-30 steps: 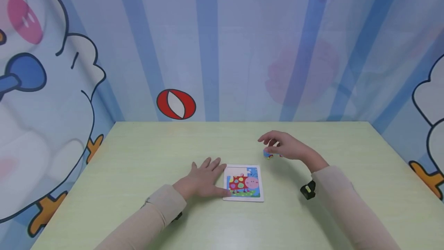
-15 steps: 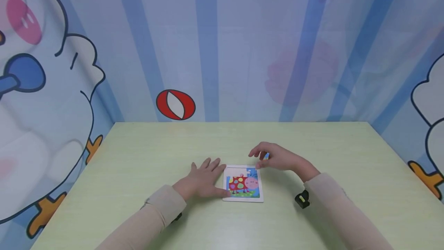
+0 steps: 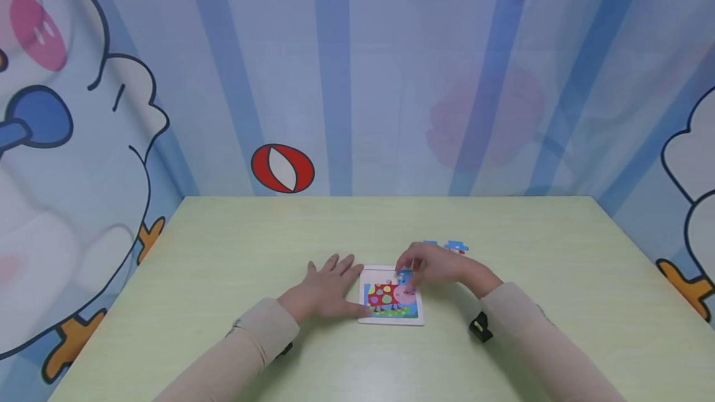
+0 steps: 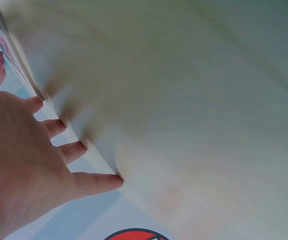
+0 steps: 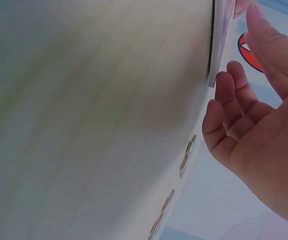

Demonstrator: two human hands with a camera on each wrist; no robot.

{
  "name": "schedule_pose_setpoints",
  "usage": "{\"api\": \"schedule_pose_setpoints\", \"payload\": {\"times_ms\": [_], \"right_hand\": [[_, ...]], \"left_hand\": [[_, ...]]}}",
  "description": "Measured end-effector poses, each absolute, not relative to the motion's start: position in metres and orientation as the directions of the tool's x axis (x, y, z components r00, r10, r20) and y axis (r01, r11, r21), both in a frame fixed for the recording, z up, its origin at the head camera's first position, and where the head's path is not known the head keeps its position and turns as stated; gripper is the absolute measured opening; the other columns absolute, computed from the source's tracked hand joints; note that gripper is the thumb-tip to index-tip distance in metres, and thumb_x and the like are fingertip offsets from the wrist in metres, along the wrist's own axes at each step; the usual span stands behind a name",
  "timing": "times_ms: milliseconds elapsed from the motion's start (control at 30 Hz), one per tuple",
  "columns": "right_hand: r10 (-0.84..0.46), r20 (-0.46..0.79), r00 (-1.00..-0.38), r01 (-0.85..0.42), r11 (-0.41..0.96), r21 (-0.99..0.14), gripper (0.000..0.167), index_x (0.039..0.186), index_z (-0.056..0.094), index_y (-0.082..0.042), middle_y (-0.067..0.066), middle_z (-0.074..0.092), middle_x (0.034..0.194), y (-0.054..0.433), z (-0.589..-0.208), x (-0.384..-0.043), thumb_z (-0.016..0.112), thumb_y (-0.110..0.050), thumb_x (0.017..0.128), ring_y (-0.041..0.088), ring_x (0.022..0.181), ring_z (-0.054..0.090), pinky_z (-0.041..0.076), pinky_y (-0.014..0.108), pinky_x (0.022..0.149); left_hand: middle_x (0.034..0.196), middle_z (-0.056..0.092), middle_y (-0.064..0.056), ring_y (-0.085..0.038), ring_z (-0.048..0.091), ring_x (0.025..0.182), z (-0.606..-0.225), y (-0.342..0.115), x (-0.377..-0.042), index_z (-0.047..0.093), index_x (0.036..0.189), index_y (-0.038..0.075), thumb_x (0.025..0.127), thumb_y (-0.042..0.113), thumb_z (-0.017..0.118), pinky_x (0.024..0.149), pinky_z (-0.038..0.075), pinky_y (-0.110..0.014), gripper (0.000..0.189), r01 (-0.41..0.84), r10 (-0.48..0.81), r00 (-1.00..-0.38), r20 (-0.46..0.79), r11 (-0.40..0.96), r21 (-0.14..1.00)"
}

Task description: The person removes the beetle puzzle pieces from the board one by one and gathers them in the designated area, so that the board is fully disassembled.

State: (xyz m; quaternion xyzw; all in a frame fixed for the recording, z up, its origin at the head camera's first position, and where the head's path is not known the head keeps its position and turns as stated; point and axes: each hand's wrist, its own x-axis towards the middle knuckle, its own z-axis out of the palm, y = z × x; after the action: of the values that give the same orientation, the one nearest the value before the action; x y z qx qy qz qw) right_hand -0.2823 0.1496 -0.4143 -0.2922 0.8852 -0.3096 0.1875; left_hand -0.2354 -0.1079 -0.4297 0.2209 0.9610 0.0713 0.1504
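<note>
A small white-framed jigsaw puzzle (image 3: 391, 321) lies on the table, its picture a red spotted body with a pink face. The upper left of its picture area is bare white. My left hand (image 3: 324, 293) rests flat at its left side with fingers spread, the thumb on the lower left corner. Over the upper right corner is my right hand (image 3: 438, 265), its thumb and forefinger bent down around a blue puzzle piece (image 3: 403, 275) in the frame. In the right wrist view no piece shows in that hand (image 5: 264, 110); its fingertips are partly hidden.
Two loose puzzle pieces, one mostly hidden (image 3: 429, 242) and one blue (image 3: 457, 245), lie behind my right hand on the pale table (image 3: 268, 228). A printed curtain (image 3: 380, 79) hangs at the table's far edge. A dark wrist camera (image 3: 481, 327) hangs under the right sleeve.
My right hand has moved left and toward me, from beside the loose pieces to the puzzle's upper right corner. Those pieces now show behind it. The left hand has stayed still.
</note>
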Motion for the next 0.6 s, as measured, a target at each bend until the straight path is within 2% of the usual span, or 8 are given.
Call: {"api": "schedule_pose_setpoints", "payload": {"times_ms": [333,600], "right_hand": [[-0.616,-0.200,-0.762,-0.401,0.691,-0.601,0.021,0.098,0.072,-0.020,-0.002,0.054,0.099,0.1433,-0.4195,-0.2837,0.080,-0.019,0.079,0.018,0.094,0.048,0.044,0.034,0.082],[-0.611,-0.216,-0.762,-0.405,0.709,-0.578,0.019,0.095,0.071,-0.018,0.000,0.052,0.099,0.1398,-0.4193,-0.2825,0.080,-0.016,0.079,0.018,0.092,0.047,0.044,0.033,0.081]], "left_hand": [[0.161,0.019,-0.007,-0.037,0.013,0.147,-0.4310,-0.1075,-0.2361,0.029,0.153,0.019,0.082,0.069,0.057,0.107,0.015,-0.071,0.091,0.403,0.446,-0.857,-0.258,0.892,0.204],[0.161,0.020,-0.007,-0.037,0.014,0.146,-0.4317,-0.1073,-0.2365,0.029,0.153,0.019,0.081,0.069,0.057,0.107,0.016,-0.071,0.092,0.403,0.446,-0.858,-0.255,0.892,0.204]]}}
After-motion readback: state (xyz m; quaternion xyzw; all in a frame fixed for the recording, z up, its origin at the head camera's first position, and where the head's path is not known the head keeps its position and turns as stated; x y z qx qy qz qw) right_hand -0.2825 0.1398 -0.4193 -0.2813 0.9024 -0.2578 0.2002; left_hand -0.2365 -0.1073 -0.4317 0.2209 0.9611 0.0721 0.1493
